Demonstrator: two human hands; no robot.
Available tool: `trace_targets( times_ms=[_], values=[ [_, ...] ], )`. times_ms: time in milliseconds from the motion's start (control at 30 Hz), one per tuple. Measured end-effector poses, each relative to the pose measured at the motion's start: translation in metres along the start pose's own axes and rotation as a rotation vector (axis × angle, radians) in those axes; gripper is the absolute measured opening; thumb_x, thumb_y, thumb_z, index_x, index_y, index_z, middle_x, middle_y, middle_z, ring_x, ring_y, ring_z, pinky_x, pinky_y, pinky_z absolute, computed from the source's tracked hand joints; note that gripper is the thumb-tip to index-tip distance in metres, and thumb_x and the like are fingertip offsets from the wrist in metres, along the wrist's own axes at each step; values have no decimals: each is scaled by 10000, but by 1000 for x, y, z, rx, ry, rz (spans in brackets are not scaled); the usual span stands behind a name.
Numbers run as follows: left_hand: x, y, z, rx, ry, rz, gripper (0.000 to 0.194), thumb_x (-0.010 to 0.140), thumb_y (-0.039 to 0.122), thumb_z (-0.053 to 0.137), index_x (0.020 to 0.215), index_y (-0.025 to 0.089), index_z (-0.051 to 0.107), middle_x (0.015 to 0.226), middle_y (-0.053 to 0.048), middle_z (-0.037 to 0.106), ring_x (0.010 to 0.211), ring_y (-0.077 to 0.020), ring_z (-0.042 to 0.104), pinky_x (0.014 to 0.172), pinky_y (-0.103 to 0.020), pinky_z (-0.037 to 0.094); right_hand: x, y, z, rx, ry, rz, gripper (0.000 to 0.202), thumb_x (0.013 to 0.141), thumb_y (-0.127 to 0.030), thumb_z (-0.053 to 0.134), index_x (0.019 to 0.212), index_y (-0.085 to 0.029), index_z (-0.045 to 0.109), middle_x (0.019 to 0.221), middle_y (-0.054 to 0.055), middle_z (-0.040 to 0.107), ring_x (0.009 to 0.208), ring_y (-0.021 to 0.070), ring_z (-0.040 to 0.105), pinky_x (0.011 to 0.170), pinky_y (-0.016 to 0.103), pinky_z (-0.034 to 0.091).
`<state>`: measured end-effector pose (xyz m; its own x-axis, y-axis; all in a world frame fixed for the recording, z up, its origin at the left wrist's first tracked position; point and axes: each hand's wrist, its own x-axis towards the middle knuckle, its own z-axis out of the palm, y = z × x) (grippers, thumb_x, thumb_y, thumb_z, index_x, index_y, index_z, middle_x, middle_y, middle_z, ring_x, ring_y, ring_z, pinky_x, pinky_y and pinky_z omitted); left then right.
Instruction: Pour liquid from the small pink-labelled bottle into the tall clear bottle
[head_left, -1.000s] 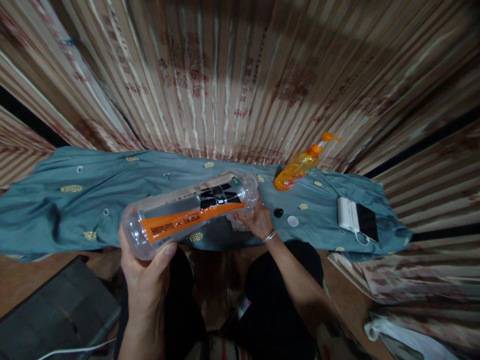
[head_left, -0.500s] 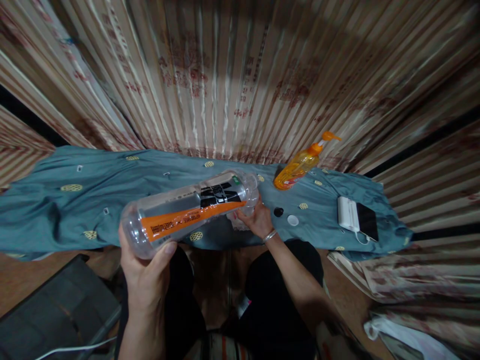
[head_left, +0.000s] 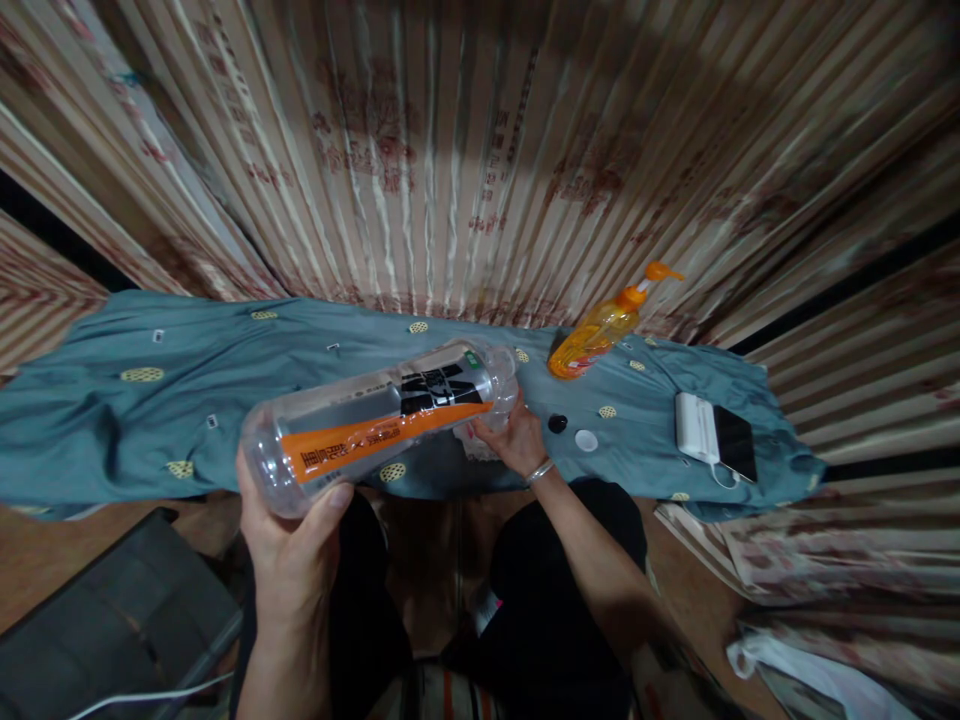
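A clear plastic bottle point(head_left: 379, 420) with an orange and black label lies tilted across the view, its base at the lower left and its neck at the upper right. Around the base wrap the fingers and thumb of my left hand point(head_left: 296, 545). At the neck end, my right hand point(head_left: 519, 438) grips the bottle, its fingers partly hidden behind the plastic. Under that hand a pale, crumpled-looking piece point(head_left: 478, 445) shows in part. Just right of it, a small black round piece point(head_left: 557, 423) and a white disc point(head_left: 586, 440) lie on the cloth.
Teal patterned cloth point(head_left: 225, 380) covers the narrow table. An orange pump bottle point(head_left: 596, 335) stands towards the back right. A white device point(head_left: 696, 425) with a cable and a dark phone point(head_left: 733, 442) lie at the right. Pleated curtains point(head_left: 450, 150) hang behind; a dark box point(head_left: 120, 620) sits lower left.
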<state>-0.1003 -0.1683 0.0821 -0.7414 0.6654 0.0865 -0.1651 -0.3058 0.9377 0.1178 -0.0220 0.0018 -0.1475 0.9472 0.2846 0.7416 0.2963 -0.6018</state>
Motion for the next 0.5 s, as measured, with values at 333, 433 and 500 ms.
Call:
trace_targets(
  times_ms=[333,433,500],
  values=[
    [0,-2,0,-46,3,-3,993,412,402,1048,1336,247,720,1265,-107,730,1072,-294,693,1182,-626,433,0,-2,0,22,-6,25,777,787,-516,723,1409,-86,543,1150,202,797,1025,363,786,879,458,626],
    [0,-2,-1,-13,-8,10,938,434,432,1039,1304,261,734,1283,-102,731,1099,-306,703,1167,-602,460,0,-3,0,16,0,17,737,795,-502,721,1400,-117,553,1156,186,800,1022,353,788,868,435,626],
    [0,-4,-3,45,-31,53,876,485,491,1013,1284,263,739,1289,-108,731,1108,-325,718,1130,-594,501,0,-2,0,11,4,13,728,798,-499,722,1400,-127,552,1161,180,802,1017,348,791,863,426,627]
  ],
)
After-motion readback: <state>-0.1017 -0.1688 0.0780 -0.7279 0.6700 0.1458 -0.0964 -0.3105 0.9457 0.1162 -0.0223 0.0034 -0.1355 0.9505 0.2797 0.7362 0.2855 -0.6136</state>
